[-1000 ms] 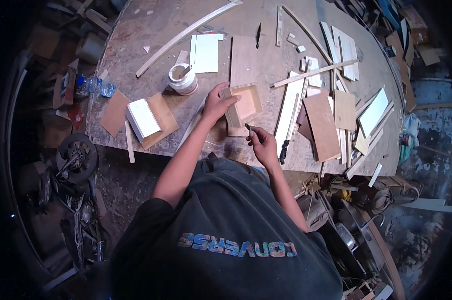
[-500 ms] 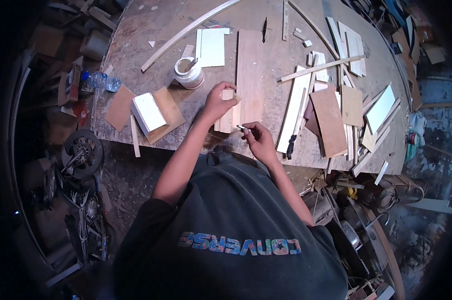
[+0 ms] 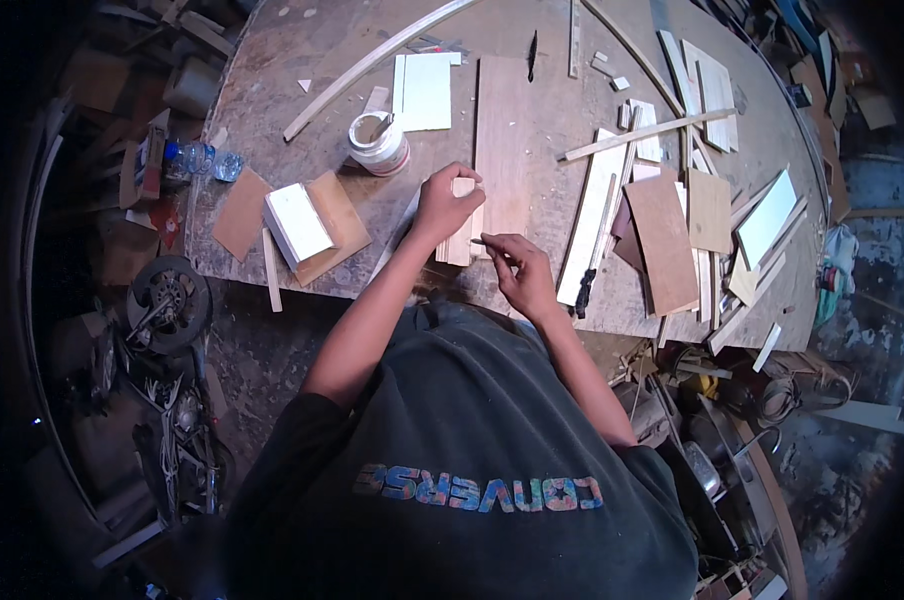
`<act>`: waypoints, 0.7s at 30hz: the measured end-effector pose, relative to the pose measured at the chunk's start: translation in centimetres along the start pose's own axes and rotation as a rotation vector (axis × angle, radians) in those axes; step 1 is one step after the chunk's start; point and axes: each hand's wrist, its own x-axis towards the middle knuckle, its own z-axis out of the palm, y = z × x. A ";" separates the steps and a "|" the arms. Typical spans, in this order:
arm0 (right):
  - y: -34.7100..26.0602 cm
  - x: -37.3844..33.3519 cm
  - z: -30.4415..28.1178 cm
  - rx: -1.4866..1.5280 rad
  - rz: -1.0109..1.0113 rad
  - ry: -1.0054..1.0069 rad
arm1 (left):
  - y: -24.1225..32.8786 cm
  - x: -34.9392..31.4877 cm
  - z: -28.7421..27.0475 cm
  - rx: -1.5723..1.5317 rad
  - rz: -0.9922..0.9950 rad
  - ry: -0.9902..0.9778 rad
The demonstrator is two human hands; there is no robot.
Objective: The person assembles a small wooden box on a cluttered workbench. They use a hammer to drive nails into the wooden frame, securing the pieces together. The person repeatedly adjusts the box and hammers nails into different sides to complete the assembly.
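My left hand [image 3: 446, 208] is closed over a small pale wooden block [image 3: 456, 250] on the workbench, its thumb and fingers gripping the upper part. Part of the block is hidden under the palm. My right hand [image 3: 522, 275] pinches a short, thin, pencil-like stick [image 3: 478, 240] between thumb and fingertips. Its tip meets the right side of the block, near the lower end. Beyond and beside the block lies a long flat brown board [image 3: 503, 130], running away from me.
An open white tub [image 3: 379, 150] with a tool in it stands left of the board. A white-topped block [image 3: 299, 222] sits on brown panels at left. Boards and strips [image 3: 662, 245] pile up at right. The bench's near edge [image 3: 322, 290] runs close to my body.
My right hand has moved slightly up and away from me, bringing the stick's tip from beside the block's lower end onto its side. My left hand keeps its hold, shifted slightly right.
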 end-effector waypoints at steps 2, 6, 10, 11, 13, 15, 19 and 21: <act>0.2 -0.1 0.2 0.022 0.012 0.033 | 0.4 0.1 0.0 0.005 -0.006 -0.007; 0.0 0.0 0.2 0.026 -0.047 0.079 | 0.5 0.2 0.2 0.032 0.001 -0.026; -0.1 1.0 -0.6 -0.070 -0.178 0.035 | 0.9 2.0 0.4 0.031 0.007 -0.088; -0.1 1.2 -0.8 -0.076 -0.143 0.023 | 1.1 2.8 0.5 0.029 0.008 -0.112; -0.2 2.2 -1.5 -0.125 -0.108 0.001 | 2.0 4.9 0.5 0.022 0.024 -0.154; 0.3 3.4 -2.1 -0.203 -0.099 -0.022 | 2.7 6.5 0.7 0.061 0.099 -0.203; 1.7 5.2 -2.2 -0.248 -0.148 0.061 | 3.7 8.7 1.3 0.086 0.099 -0.294; 1.9 5.4 -2.3 -0.230 -0.146 0.072 | 3.6 9.2 1.7 0.095 0.133 -0.294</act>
